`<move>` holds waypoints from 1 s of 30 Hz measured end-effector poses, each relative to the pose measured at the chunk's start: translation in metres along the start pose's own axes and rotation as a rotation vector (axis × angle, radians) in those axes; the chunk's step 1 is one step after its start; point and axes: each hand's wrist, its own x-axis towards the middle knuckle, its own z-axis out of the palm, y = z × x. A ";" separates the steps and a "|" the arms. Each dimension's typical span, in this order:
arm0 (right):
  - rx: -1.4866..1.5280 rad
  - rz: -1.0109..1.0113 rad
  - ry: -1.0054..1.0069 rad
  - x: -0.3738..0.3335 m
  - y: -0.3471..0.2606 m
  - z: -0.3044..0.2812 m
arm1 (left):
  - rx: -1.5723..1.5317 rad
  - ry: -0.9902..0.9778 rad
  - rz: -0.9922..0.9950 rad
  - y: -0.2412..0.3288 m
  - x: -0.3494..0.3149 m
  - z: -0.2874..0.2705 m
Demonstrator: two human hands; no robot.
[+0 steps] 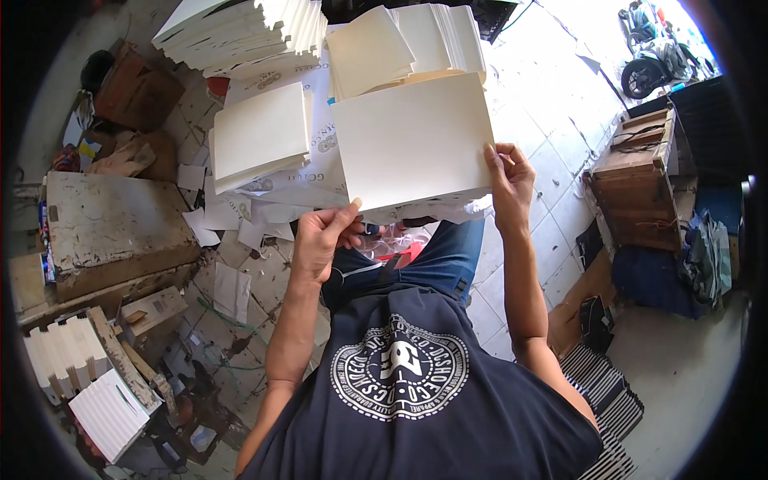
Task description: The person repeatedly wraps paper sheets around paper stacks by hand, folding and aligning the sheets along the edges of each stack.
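i log left hand (322, 240) pinched closed on the near-left corner, right hand (512, 180) on the right edge, of a cream sheet (416, 144) — unfinished, i judge. beyond lie paper stacks (370, 52) — done or waiting, i cannot tell.

Cream sheet (416, 144) | rectangular, flat | slightly askew (left end lower in view) | held at lower-left corner, right edge

The cream sheet (416, 140) is smooth, matt paper; the shirt (504, 400) matt cloth, the jeans (452, 256) denim, the brown cabinet (640, 200) scuffed wood.
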 end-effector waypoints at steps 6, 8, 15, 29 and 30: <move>-0.051 -0.036 0.021 0.001 0.004 -0.006 | 0.083 0.005 0.075 -0.003 0.002 0.002; -0.153 -0.110 0.040 0.004 0.005 -0.009 | 0.077 0.041 0.067 -0.004 0.001 0.002; -0.460 -0.322 0.006 0.015 0.004 -0.018 | 0.074 0.056 0.066 -0.006 0.002 -0.001; -0.478 -0.272 -0.006 0.017 0.003 -0.020 | 0.045 0.045 0.067 -0.003 0.002 0.004; -0.479 -0.273 -0.006 0.017 0.004 -0.020 | 0.044 0.045 0.067 -0.003 0.002 0.004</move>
